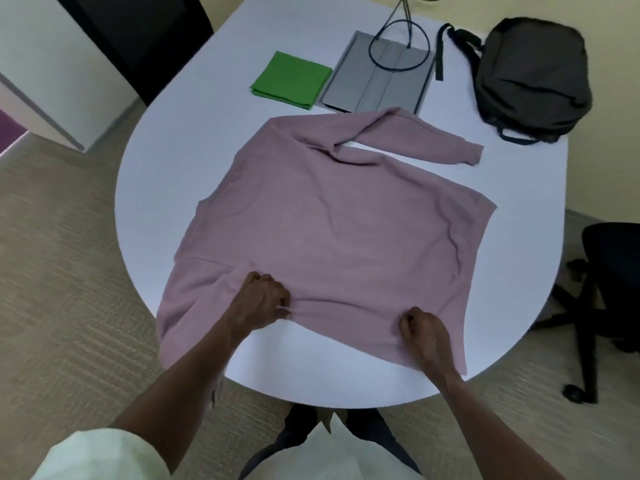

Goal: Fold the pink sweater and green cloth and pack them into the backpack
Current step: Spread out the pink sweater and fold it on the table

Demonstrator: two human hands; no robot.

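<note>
Both hands hold the pink sweater (332,237) along its near edge: the left hand (261,299) has its fingers curled into a bunch of the knit at about 7 o'clock on the garment, and the right hand (424,330) has a closed grip pinching the fabric at about 5 o'clock, so each grip is narrow and full of cloth. The sweater lies spread flat across the middle of the white desk (166,168), with its near left part hanging over the desk's edge and one sleeve (415,136) bent across the far side toward 1 o'clock. By the look of it, the sweater's folding has only begun; no fold of the body is finished. The green cloth (291,79) already sits as a neat folded square at 11 o'clock, well apart from the hands, so that part looks done apart from packing. The backpack (530,77) rests at 2 o'clock and appears closed, with nothing packed as far as can be seen. Between cloth and backpack lies a grey flat case (377,77) with a dark cable (398,46) looped on it; the far sleeve touches its near edge. An office chair (595,299) stands at 4 o'clock off the desk.
</note>
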